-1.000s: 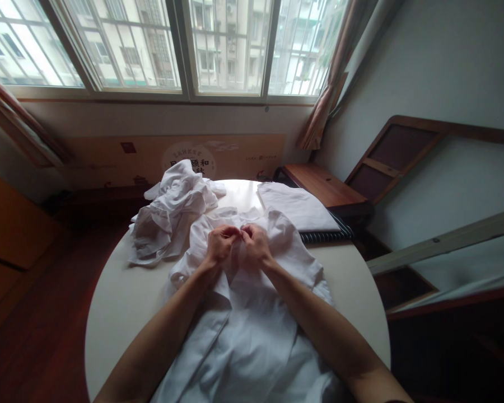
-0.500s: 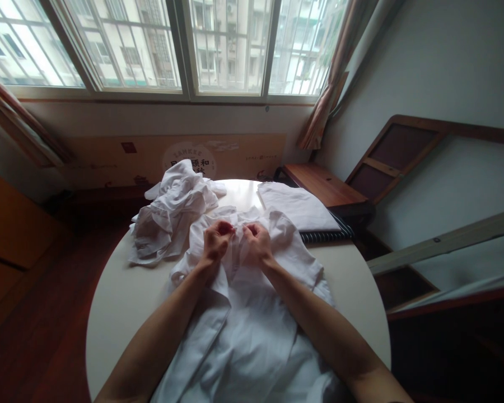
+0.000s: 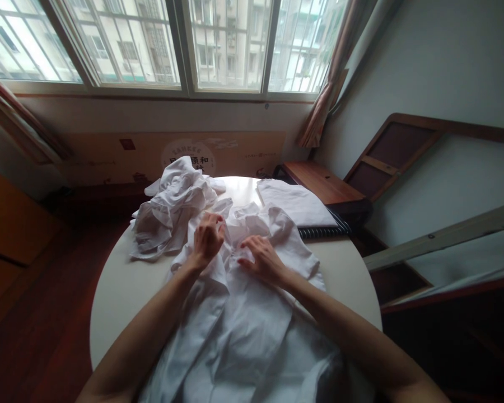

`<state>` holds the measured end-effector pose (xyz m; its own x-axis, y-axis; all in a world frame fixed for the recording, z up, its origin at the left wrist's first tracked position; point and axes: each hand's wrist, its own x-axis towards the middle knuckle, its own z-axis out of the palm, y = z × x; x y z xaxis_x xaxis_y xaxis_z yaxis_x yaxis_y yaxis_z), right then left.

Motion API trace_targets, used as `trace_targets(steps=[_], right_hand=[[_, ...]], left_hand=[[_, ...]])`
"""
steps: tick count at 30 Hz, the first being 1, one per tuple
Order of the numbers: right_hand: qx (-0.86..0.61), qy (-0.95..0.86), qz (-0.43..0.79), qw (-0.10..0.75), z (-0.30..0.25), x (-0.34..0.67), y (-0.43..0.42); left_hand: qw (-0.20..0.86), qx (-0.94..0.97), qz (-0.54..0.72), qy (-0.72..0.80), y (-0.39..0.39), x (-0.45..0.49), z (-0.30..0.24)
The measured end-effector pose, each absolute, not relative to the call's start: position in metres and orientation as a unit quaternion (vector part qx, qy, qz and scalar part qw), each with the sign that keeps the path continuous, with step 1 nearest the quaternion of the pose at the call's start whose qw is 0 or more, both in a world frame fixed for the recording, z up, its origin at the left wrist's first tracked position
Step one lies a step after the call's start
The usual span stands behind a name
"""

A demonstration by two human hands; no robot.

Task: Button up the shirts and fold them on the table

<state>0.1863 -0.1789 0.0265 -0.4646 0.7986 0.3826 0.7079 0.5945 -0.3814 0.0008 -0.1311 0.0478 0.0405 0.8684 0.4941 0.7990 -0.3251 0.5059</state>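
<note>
The left hand (image 3: 208, 238) is pinching the collar of the white cotton shirt (image 3: 243, 324) lying across the round cream table's (image 3: 121, 296) middle; the right hand (image 3: 262, 258) is pressing spread fingers onto it.

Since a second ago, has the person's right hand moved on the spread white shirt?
Yes. The right hand has opened and slid toward the person, away from the folded white cloth, and lies flat on the white shirt.

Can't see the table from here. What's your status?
Left hand gripping white shirt near collar. Right hand flat on it. Crumpled white pile touching shirt.
</note>
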Motion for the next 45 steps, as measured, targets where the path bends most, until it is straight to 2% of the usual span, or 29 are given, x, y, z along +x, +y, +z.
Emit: trace_targets(steps=[2, 4, 7, 12, 17, 22, 26, 28, 30, 33, 35, 38, 45], right_hand=[[-0.415, -0.885, 0.078, 0.194, 0.022, 0.192, -0.189], [-0.416, -0.893, 0.059, 0.161, 0.016, 0.195, -0.193], [-0.430, -0.890, 0.024, 0.151, 0.008, 0.193, -0.194], [-0.412, -0.900, -0.020, 0.142, 0.005, 0.189, -0.189], [-0.409, -0.901, -0.058, 0.134, 0.030, 0.203, -0.183], [-0.402, -0.913, -0.060, 0.026, 0.063, 0.242, -0.178], [-0.514, -0.853, -0.073, -0.049, 0.076, 0.266, -0.177], [-0.567, -0.818, -0.102, -0.010, 0.081, 0.261, -0.177], [-0.587, -0.798, -0.103, 0.092, 0.084, 0.243, -0.177], [-0.559, -0.783, 0.009, 0.271, 0.081, 0.203, -0.174], [-0.538, -0.763, 0.115, 0.340, 0.072, 0.178, -0.169], [-0.543, -0.725, 0.202, 0.371, 0.054, 0.154, -0.162], [-0.563, -0.678, 0.221, 0.418, 0.033, 0.151, -0.158]], left_hand=[[0.070, 0.772, 0.251, 0.579, -0.145, 0.003, 0.051], [0.110, 0.794, 0.133, 0.583, -0.157, 0.004, 0.048], [0.126, 0.799, 0.079, 0.583, -0.169, 0.006, 0.037], [0.162, 0.794, 0.143, 0.568, -0.166, 0.005, 0.023], [0.227, 0.737, 0.316, 0.553, -0.151, 0.002, 0.026], [0.286, 0.651, 0.446, 0.543, -0.137, 0.003, 0.023], [0.361, 0.600, 0.489, 0.520, -0.130, 0.004, 0.014], [0.403, 0.580, 0.491, 0.511, -0.130, 0.004, 0.012], [0.438, 0.565, 0.480, 0.509, -0.131, 0.003, 0.013], [0.467, 0.557, 0.458, 0.512, -0.134, 0.001, 0.018], [0.477, 0.556, 0.454, 0.507, -0.136, 0.001, 0.022], [0.487, 0.557, 0.459, 0.492, -0.138, 0.001, 0.026], [0.519, 0.541, 0.451, 0.484, -0.140, 0.001, 0.028]])
